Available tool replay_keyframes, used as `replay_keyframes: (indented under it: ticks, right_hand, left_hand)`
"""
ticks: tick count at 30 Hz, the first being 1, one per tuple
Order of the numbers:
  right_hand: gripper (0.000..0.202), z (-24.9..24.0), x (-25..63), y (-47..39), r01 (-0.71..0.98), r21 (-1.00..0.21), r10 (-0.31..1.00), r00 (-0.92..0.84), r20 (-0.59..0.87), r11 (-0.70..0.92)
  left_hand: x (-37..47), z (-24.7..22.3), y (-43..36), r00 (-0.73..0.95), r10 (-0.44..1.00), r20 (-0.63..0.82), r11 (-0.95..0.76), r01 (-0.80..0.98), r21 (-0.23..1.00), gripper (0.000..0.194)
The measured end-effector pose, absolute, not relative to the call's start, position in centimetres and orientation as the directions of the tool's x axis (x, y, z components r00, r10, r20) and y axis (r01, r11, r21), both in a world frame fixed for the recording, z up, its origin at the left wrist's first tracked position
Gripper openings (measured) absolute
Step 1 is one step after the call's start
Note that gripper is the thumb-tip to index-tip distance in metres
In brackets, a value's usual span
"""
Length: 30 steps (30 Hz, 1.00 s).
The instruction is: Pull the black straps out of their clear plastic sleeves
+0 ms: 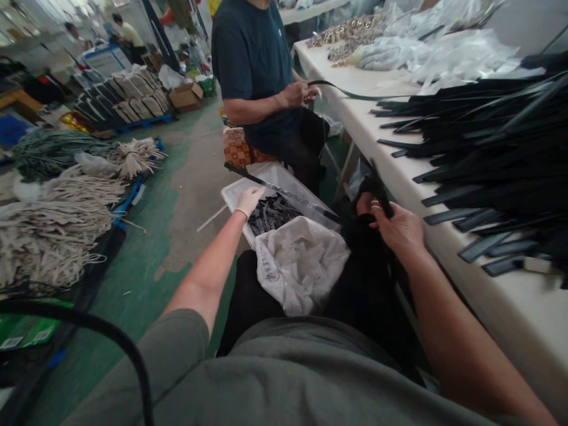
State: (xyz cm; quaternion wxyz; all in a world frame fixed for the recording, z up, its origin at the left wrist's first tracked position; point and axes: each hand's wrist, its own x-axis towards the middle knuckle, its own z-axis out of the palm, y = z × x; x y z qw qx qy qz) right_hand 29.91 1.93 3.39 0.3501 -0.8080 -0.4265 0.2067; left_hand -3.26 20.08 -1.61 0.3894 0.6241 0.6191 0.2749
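Observation:
My left hand [249, 200], in a pale glove, reaches over a white plastic bin [231, 198] with its fingers pinched. They meet a long, thin black strap [288, 192] that slants across the bin and has a shiny, clear-looking stretch. My right hand [399, 228] is closed round another black strap [384, 192], beside the table edge. Dark and clear short pieces [273, 213] lie in the bin. A white plastic bag [306, 260] holding pale translucent scraps rests between my legs, against the bin.
On the white table [444, 248] at right lies a heap of black straps [488, 142], with plastic bags [426, 53] behind. A co-worker [257, 65] sits ahead, holding a strap. Bundled cords [57, 219] lie on a pallet at left. A black cable [110, 331] crosses lower left.

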Motion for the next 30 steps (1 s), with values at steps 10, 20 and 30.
replay_keyframes:
  ticks: [10,20,30]
  right_hand:
    - [0.056,-1.6,27.5,-8.1,-0.012,-0.878,0.878,0.018,-0.479,-0.479]
    - [0.049,-3.4,24.9,-11.0,-0.101,-0.800,0.805,-0.144,-0.576,-0.591]
    - [0.047,-2.3,20.5,-8.8,-0.228,-0.760,0.793,-0.222,-0.568,-0.608]
  left_hand:
    - [-2.3,-12.0,8.4,0.304,0.864,-0.402,0.002,0.796,0.606,0.029]
    - [-0.2,-11.2,7.7,0.314,0.920,-0.236,-0.089,0.752,0.653,0.012]
    - [-4.8,-2.3,-1.0,0.227,0.934,-0.275,0.231,0.202,0.952,0.023]
